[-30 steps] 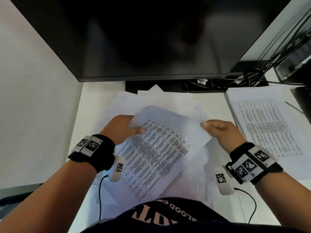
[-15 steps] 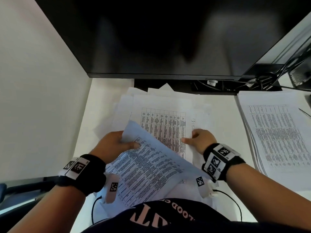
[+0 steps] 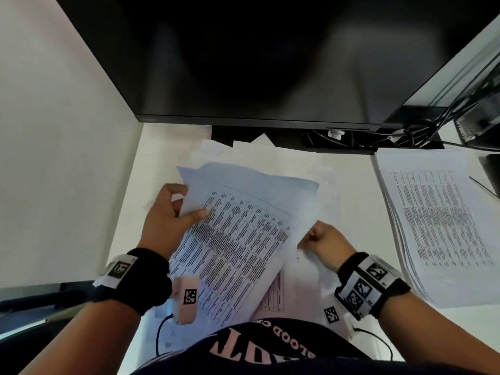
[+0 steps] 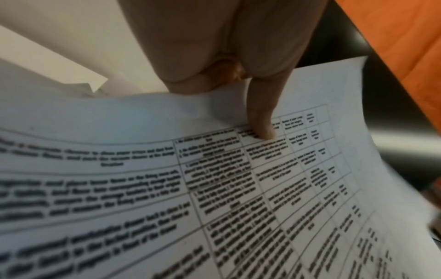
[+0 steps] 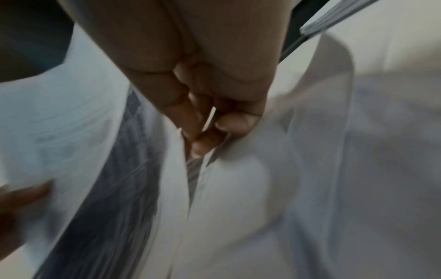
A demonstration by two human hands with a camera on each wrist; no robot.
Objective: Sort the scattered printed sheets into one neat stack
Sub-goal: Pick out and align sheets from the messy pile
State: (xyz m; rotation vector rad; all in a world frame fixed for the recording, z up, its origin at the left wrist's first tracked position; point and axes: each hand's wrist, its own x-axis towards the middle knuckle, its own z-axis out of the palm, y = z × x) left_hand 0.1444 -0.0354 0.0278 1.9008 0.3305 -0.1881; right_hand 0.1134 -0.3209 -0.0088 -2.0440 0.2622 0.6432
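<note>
A dark monitor [image 3: 243, 58] fills the upper frame, over a white desk [image 3: 165, 147]. Black cables [image 3: 411, 133] tangle at upper right behind it. A pale wall [image 3: 54, 131] runs along the left.

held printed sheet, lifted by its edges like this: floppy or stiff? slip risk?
Likely floppy: the sheet already bows between the left hand and right hand, and the left wrist view shows it curling. Probably very light, so it may flutter when moved. Slip seems possible: the left thumb pinches only near one edge.
</note>
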